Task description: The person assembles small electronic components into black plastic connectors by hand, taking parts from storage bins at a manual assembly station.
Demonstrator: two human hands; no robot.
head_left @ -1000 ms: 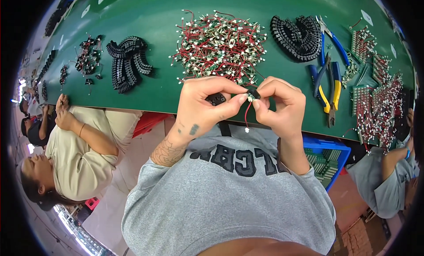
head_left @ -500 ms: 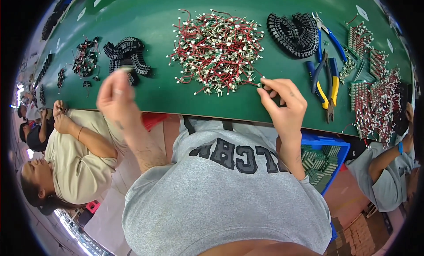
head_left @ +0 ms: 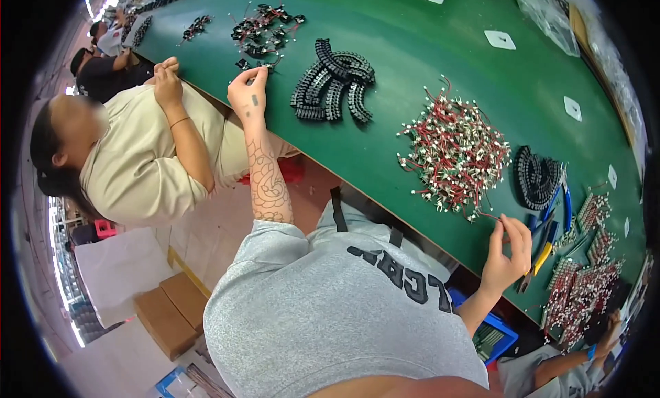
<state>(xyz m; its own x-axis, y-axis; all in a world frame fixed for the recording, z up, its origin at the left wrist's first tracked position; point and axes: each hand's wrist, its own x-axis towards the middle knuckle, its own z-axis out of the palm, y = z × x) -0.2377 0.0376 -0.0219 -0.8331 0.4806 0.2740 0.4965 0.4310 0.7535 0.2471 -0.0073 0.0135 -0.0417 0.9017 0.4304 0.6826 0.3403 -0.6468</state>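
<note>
My left hand point(head_left: 249, 95) reaches out at the left, its thumb and fingers pinched together beside a loose pile of black parts with red wires point(head_left: 267, 30). Whatever sits in that pinch is too small or hidden to make out. By the near edge of a large heap of small white connectors on red wires point(head_left: 457, 150), my right hand point(head_left: 507, 257) is closed, thumb against fingertips. A red wire point(head_left: 487, 215) runs from its fingertips toward the heap; the wire's held end is hidden. Between the hands lie curved strips of black parts point(head_left: 332, 82).
Another coil of black strips point(head_left: 536, 178) lies right of the heap, near blue-handled and yellow-handled pliers point(head_left: 543, 250). Wired boards point(head_left: 584, 288) are piled at the far right. A blue crate point(head_left: 498, 339) stands below the table edge. A co-worker point(head_left: 148, 154) sits at my left.
The view has swung left, so the table now slants. My left hand has moved left, past the black strips to the black wired pile. My right hand stays beside the connector heap, still pinching.
</note>
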